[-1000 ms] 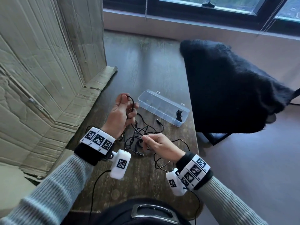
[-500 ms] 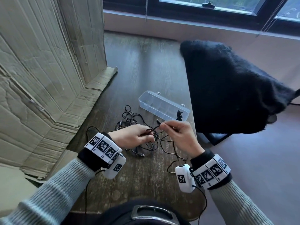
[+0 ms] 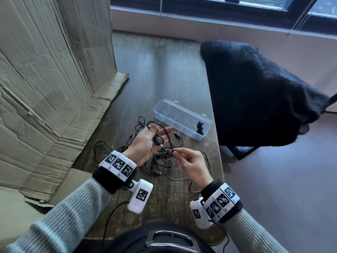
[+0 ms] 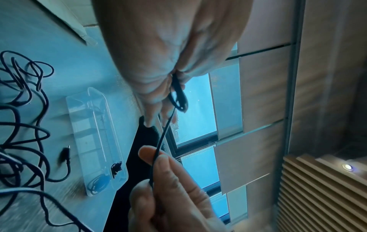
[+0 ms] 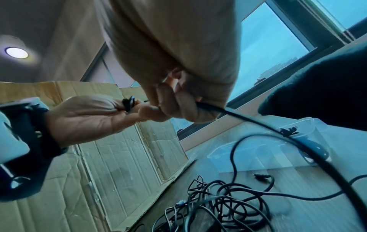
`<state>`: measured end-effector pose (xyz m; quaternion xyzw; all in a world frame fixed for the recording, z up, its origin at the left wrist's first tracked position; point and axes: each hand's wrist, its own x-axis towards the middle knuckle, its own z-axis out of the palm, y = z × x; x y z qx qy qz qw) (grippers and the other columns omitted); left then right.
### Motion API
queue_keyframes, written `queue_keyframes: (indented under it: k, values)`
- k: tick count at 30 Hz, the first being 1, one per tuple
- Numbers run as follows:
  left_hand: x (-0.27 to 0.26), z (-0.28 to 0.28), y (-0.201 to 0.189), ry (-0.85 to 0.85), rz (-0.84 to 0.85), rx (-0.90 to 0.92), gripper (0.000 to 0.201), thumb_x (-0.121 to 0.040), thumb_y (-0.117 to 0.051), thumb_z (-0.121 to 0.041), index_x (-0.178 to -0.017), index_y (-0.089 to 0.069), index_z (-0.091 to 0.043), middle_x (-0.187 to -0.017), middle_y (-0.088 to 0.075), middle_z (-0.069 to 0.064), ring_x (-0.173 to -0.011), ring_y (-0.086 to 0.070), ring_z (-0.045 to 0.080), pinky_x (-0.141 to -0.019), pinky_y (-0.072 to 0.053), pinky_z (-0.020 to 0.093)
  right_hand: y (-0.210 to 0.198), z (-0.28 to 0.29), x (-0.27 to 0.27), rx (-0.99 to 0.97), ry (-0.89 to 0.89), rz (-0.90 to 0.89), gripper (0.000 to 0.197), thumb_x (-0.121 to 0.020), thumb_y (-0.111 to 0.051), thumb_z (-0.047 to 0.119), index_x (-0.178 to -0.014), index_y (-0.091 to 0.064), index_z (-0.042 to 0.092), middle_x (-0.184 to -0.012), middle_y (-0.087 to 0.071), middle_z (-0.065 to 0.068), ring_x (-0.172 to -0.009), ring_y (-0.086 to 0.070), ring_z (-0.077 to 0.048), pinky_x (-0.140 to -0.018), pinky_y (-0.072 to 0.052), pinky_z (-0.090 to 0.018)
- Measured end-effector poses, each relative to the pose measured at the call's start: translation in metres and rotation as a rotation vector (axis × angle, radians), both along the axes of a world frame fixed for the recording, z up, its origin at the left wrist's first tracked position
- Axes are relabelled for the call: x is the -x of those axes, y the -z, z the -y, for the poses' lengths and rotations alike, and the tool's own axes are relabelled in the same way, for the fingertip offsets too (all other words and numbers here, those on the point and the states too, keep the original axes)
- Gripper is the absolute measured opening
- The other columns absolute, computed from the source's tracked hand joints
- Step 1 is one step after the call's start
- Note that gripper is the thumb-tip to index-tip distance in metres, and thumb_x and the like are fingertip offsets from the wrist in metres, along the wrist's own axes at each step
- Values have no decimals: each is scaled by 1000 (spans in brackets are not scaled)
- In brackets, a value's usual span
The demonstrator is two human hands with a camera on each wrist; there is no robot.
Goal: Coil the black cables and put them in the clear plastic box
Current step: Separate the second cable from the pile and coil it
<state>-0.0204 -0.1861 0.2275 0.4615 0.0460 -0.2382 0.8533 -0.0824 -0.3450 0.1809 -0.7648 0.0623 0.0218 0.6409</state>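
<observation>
A cardboard sheet leans left of the clear plastic box, which sits open on the dark worktop with one small black bundle at its right end. Just left of the box, the left hand is raised palm-up, fingers curled around a cable's plug end. The right hand, nearer the viewer than the box, pinches the same cable between thumb and forefinger. Beneath both hands lies a tangle of black cables. Winding could drag the knotted pile along or tighten snags. Half a second ago the left hand was lower, knuckles up, and both hands met closer together.
</observation>
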Motion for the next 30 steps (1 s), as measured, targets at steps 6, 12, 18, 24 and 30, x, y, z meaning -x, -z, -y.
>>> queue_keyframes:
  k: [6,12,18,24,30]
  values:
    - [2,3,10,27,43,-74,20,-104,-22,-23,-97,-36,-11,-116,-63,21,-104,-65,23,-92,-46,45,-1,-12,-5,39,-14,32,20,-90,-65,17,-77,-74,30,-58,-61,7,-55,-48,-11,-55,-42,-29]
    - [-1,10,11,-127,-14,-8,21,-103,-26,-19,-86,-38,-12,-70,-47,4,-67,-63,14,-70,-54,31,-11,-15,-5,93,-145,-38,20,-93,-61,20,-76,-69,16,-47,-55,16,-45,-43,1,-51,-36,-18]
    - [-18,-12,14,-21,75,-284,27,-102,-27,-32,-102,-44,-11,-65,-32,-2,-45,-33,2,-39,-24,14,-40,18,0,193,-405,-91,20,-93,-60,19,-90,-71,2,-64,-60,7,-51,-42,0,-52,-35,-16]
    - [2,-6,15,575,346,-721,58,-92,-26,-51,-98,-62,-6,-59,-39,-9,-47,-37,1,-44,-28,15,-41,30,-16,238,-233,92,11,-91,-64,19,-86,-74,18,-76,-72,5,-71,-65,-15,-69,-53,-32]
    - [3,-5,13,708,464,-673,27,-98,-42,-28,-83,-57,-11,-51,-47,-16,-52,-42,-1,-54,-32,18,-35,26,-24,97,-28,108,9,-82,-74,23,-81,-71,15,-71,-69,-3,-63,-59,-10,-61,-49,-25]
